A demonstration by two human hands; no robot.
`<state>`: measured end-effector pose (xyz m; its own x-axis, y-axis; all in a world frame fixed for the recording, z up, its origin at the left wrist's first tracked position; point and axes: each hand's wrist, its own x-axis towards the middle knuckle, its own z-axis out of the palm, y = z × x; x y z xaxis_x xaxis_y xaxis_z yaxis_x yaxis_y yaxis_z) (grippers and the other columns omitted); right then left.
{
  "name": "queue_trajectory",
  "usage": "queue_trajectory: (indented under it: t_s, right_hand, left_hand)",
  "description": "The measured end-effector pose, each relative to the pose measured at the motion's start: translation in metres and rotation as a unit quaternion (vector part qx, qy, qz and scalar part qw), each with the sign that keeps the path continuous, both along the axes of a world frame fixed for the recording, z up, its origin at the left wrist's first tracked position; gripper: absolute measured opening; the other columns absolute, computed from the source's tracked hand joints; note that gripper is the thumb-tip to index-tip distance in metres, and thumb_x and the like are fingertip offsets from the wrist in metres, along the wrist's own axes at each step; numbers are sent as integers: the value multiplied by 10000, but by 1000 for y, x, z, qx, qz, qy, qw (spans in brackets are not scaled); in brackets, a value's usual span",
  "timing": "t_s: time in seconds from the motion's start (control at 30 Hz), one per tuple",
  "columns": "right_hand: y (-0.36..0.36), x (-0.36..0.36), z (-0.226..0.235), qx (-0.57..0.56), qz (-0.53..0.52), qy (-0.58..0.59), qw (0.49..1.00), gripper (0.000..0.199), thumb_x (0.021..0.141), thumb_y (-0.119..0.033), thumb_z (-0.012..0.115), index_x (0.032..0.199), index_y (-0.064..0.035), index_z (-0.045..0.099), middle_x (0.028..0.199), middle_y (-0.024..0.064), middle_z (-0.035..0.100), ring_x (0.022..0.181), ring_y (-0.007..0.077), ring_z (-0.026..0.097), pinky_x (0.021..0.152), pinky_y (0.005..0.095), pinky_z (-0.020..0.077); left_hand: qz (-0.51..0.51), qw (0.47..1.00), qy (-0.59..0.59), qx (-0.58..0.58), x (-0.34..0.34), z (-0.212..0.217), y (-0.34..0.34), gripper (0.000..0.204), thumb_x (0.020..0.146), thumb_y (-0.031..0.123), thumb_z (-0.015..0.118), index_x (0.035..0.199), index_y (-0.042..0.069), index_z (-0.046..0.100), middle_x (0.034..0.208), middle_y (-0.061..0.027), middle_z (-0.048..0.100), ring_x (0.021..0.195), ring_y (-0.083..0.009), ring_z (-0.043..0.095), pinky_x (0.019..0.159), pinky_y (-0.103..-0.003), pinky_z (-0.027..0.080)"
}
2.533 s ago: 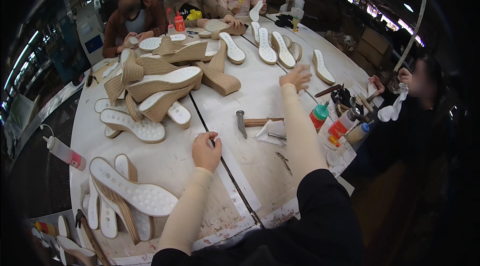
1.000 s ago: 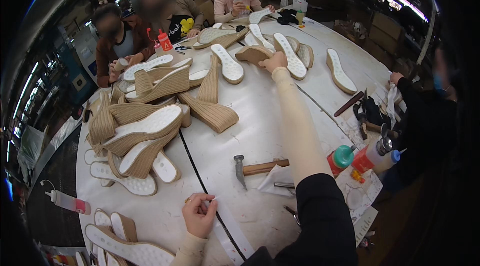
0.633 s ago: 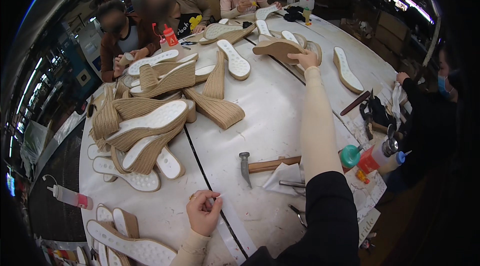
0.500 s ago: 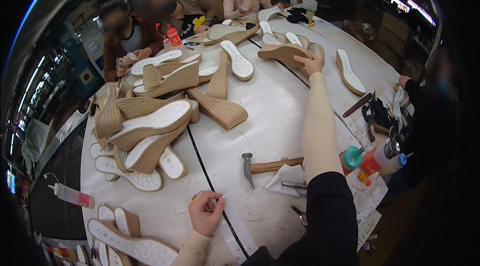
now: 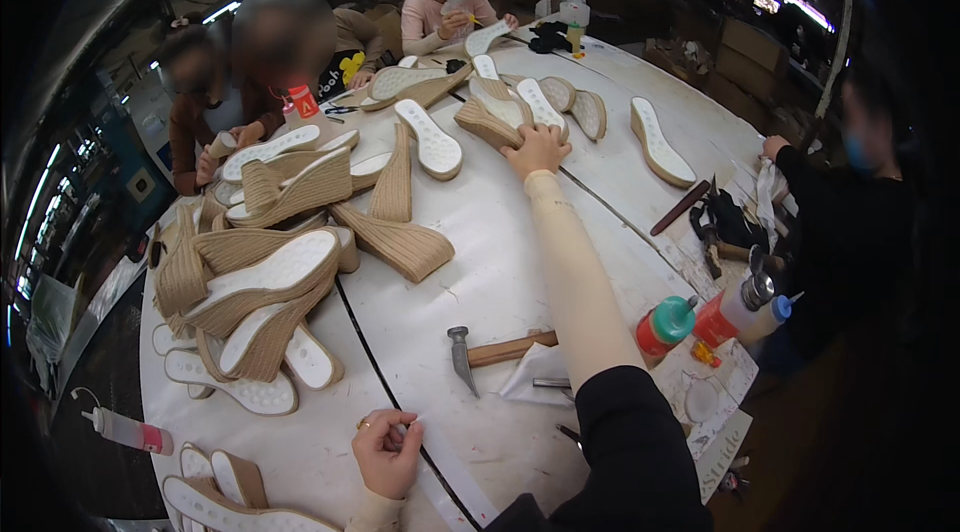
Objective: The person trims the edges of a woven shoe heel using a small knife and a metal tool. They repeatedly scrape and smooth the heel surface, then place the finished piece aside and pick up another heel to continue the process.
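The right hand (image 5: 537,147) reaches far across the tabletop (image 5: 500,272) and lies on a wedge sole (image 5: 492,122); its grip closes around the sole's near end, but the sole is not yet lifted. The left hand (image 5: 385,452) rests near the front edge, fingers curled; what it holds I cannot tell. A hammer (image 5: 490,352) lies untouched between them. At the right edge stand a red bottle with green cap (image 5: 665,324) and a red bottle with blue cap (image 5: 745,307)

My white worktop (image 5: 520,262) carries heaps of jute-wrapped wedge soles (image 5: 265,282) on my left, more soles (image 5: 505,112) at the far side, a hammer (image 5: 500,352) near me, and glue bottles (image 5: 735,307) to my right.
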<state>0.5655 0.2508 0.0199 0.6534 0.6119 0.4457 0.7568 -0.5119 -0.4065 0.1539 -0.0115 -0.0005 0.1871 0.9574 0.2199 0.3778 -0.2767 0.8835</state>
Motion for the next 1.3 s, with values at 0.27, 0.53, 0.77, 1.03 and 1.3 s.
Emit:
queue_trajectory:
  t_s: [0.27,0.53,0.77,1.03,1.3]
  right_hand:
    - [-1,15,-5,18,30,13,999,1014,673,-396,839,1477,-451,224,1477,52,389,1398,341,284,1088,717,118]
    - [1,35,1,-48,94,83,991,717,733,-523,758,1379,-389,478,1303,9,600,1286,234,484,1086,733,49]
    - [1,55,-5,215,125,175,953,442,795,-412,754,1139,-146,672,1044,73,711,964,244,658,956,436,446]
    - [-3,71,-17,176,16,167,970,643,701,-588,749,1172,-163,641,1203,143,645,1164,286,563,1088,645,180]
    - [-4,66,-20,232,110,241,936,608,668,-489,802,1136,-124,671,1105,156,681,1182,332,543,1089,518,294]
  left_hand:
    - [-6,1000,-8,-17,0,2,-1,84,759,10,717,828,18,668,805,-31,603,585,-65,431,506,-204,343]
    - [-18,1000,0,-14,0,7,-2,83,778,3,697,848,9,652,804,-1,567,591,-33,415,521,-191,311]
    - [-15,1000,-18,-15,0,4,0,82,781,14,707,844,9,654,794,3,562,590,-30,412,523,-184,319]
    - [-14,1000,-5,-13,-1,5,0,76,782,24,710,836,9,658,761,8,558,578,-30,413,519,-185,321]
    - [-2,1000,6,-12,1,4,1,79,760,27,724,827,15,684,745,-22,599,558,-57,428,500,-204,350]
